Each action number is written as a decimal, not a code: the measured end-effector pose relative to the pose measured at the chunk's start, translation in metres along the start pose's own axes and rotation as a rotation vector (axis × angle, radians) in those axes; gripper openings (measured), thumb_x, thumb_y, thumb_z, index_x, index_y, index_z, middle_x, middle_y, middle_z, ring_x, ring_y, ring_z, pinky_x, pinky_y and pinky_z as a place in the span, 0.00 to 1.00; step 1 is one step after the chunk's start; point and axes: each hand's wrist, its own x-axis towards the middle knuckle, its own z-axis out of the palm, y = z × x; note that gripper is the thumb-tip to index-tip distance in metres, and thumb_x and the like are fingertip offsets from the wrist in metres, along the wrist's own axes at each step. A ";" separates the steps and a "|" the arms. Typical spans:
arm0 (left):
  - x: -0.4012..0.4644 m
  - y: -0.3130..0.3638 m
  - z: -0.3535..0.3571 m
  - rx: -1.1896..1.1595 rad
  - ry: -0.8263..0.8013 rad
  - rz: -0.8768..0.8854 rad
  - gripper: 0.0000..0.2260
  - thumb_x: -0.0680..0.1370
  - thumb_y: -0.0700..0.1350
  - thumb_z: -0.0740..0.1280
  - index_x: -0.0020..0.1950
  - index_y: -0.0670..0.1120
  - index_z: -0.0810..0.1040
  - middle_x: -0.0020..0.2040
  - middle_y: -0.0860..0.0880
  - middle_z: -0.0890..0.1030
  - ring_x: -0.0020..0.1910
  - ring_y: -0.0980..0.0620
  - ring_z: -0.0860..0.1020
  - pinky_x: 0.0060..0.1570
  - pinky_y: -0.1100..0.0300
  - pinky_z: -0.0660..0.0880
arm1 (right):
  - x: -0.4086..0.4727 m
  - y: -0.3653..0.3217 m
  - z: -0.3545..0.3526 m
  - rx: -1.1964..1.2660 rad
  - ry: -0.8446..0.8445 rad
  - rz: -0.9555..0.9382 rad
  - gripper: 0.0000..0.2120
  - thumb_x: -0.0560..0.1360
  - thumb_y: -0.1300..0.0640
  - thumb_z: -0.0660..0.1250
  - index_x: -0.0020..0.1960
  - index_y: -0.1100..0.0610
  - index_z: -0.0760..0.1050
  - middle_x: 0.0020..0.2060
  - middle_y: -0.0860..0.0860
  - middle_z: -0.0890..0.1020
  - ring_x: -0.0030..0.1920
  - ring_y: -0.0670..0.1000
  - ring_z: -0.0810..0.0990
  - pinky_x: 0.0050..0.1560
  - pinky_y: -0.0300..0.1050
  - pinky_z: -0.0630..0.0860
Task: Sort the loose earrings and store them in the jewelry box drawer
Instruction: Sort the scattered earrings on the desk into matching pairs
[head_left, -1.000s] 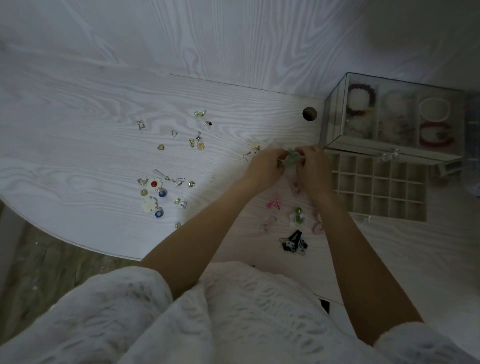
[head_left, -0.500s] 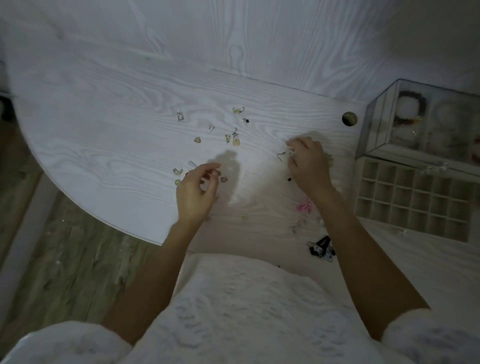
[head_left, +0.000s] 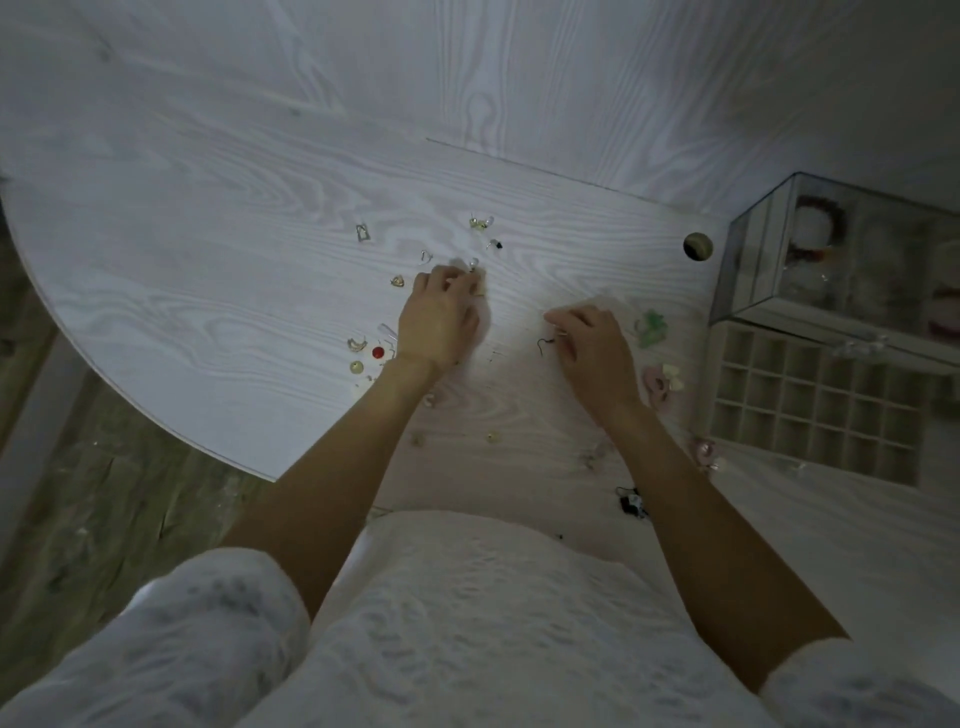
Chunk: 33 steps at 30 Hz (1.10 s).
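Loose earrings (head_left: 482, 223) lie scattered over the white wooden table (head_left: 208, 270). My left hand (head_left: 439, 319) is over the middle cluster, its curled fingertips pinching a small gold earring (head_left: 479, 285). To its right, my right hand (head_left: 595, 351) rests on the table with fingers curled, pinching a small silvery piece; a dark hook earring (head_left: 545, 345) lies at its thumb. The clear jewelry box (head_left: 753, 270) stands at the right edge. Its drawer (head_left: 719, 395) of small square compartments is pulled out in front of it.
A green earring (head_left: 652, 327) and pink ones (head_left: 657, 384) lie between my right hand and the drawer. A red bead (head_left: 377, 352) sits left of my left wrist. A black piece (head_left: 631, 503) lies near my body. A cable hole (head_left: 697, 246) is left of the box.
My hands parted from the green earring near the box. The left hand swung out left, then reached forward to the middle cluster. The right hand stayed by the hook earring.
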 end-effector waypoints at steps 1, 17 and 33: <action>-0.002 0.000 0.002 0.004 0.013 0.011 0.17 0.74 0.39 0.64 0.63 0.41 0.74 0.61 0.39 0.74 0.58 0.38 0.70 0.56 0.49 0.70 | 0.001 0.001 -0.001 0.005 0.005 0.004 0.14 0.73 0.68 0.62 0.57 0.59 0.78 0.50 0.56 0.79 0.51 0.57 0.74 0.45 0.41 0.67; -0.006 -0.007 -0.006 -0.204 0.198 -0.089 0.07 0.76 0.43 0.64 0.51 0.42 0.79 0.51 0.43 0.80 0.50 0.42 0.75 0.47 0.55 0.69 | 0.115 -0.049 0.003 -0.042 -0.134 -0.183 0.13 0.76 0.64 0.61 0.58 0.59 0.76 0.56 0.55 0.78 0.58 0.55 0.72 0.54 0.42 0.69; 0.047 0.000 -0.003 -0.063 0.115 -0.154 0.07 0.77 0.45 0.62 0.50 0.45 0.78 0.46 0.43 0.79 0.46 0.44 0.76 0.39 0.56 0.68 | 0.132 -0.009 -0.002 -0.165 -0.060 0.035 0.05 0.72 0.65 0.62 0.43 0.60 0.76 0.44 0.56 0.79 0.46 0.56 0.74 0.42 0.46 0.69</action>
